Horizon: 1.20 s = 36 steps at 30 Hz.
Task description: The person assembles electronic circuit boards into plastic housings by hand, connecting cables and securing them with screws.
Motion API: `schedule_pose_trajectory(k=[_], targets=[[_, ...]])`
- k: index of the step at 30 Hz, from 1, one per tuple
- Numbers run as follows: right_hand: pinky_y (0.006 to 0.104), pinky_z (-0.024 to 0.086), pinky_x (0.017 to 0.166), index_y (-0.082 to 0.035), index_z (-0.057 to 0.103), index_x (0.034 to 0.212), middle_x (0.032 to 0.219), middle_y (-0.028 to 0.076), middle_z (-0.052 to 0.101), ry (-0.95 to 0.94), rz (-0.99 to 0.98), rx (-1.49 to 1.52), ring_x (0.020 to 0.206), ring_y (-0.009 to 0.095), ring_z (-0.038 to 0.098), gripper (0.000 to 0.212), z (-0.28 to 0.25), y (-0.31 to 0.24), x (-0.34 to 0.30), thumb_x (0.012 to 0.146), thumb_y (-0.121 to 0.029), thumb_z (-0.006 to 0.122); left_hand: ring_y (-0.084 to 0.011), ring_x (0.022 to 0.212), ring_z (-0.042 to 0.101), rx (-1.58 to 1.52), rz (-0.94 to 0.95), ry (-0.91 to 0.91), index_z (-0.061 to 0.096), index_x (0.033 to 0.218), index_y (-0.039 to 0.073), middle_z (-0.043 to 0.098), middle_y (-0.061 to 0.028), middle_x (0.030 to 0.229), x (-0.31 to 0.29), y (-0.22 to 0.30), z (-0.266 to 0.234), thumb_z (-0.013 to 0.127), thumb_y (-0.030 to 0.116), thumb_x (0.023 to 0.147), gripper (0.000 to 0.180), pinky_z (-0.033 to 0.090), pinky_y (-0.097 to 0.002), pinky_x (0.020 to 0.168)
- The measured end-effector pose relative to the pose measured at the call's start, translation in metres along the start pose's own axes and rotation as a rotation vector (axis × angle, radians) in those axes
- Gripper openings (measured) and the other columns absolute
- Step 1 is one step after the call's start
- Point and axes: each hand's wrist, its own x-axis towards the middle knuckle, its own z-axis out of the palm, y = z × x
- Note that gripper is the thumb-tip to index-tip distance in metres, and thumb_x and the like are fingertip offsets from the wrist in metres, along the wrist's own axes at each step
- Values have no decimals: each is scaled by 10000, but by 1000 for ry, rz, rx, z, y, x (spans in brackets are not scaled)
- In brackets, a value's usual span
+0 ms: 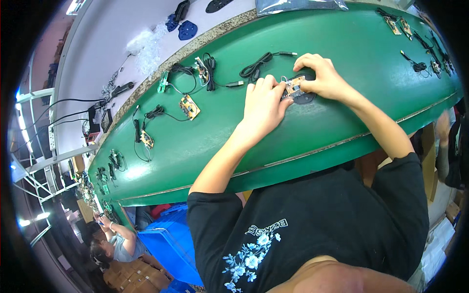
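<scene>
Both hands work at one spot on the green table (210, 136). A tan circuit board (294, 87) with small dark parts sits on a black rounded plastic base (308, 99). My left hand (264, 100) grips the board's left side, thumb at its near edge and fingers bent over the far left. My right hand (325, 80) has its thumb pressed on the board's right end, with its fingers curled round the far side of the base. Beyond my hands lies a coiled black cable (258, 66) with a USB plug; a thin wire loop rises from the board's far edge.
Several boards with black cables lie to the left, among them a tan board (189, 107) and a green board (163, 82). More cabled boards (392, 24) lie far right. Dark blue shells (187, 30) rest beyond the table's edge. A co-worker (119, 239) sits near a blue bin (171, 239).
</scene>
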Motion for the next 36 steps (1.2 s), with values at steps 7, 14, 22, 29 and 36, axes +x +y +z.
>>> schedule_pose_trajectory(k=[7,14,22,29,36], targets=[[468,348,1137,-64,665,1264,1362,118,599,-113,-156,20,1321,308,511,391,-17,-1,-21,890,-177,689,-286,987,601,-207,-3,55,706,1179,42,635,-98,1098,-9,-18,1,820,302,815,462,446,-396,861],[466,403,1089,-53,676,1238,1365,139,594,-16,-247,-304,1301,322,530,319,-9,-14,-33,925,-95,638,-288,945,601,-69,-33,-37,721,1140,37,628,-98,1033,6,-3,-7,833,293,798,442,451,-397,845],[491,375,1112,-73,621,1346,1396,178,565,12,-258,-201,1309,340,520,457,-10,-15,-17,907,-185,678,-295,983,598,-101,-42,3,687,1179,42,610,-102,1014,0,-8,-1,819,302,802,476,429,-426,868],[482,396,1119,-101,623,1336,1379,162,584,7,-194,-291,1304,354,530,518,-40,1,-46,825,-114,712,-350,1133,587,-182,-30,313,618,1337,31,613,-170,1213,-37,-23,-8,824,207,811,592,463,-442,968],[436,410,1119,-27,600,1354,1431,215,545,410,283,-692,1305,394,545,548,-184,116,-129,811,41,573,-337,1047,616,-391,-197,340,676,1213,8,649,-162,1115,-72,-79,-7,784,142,836,414,493,-415,913]])
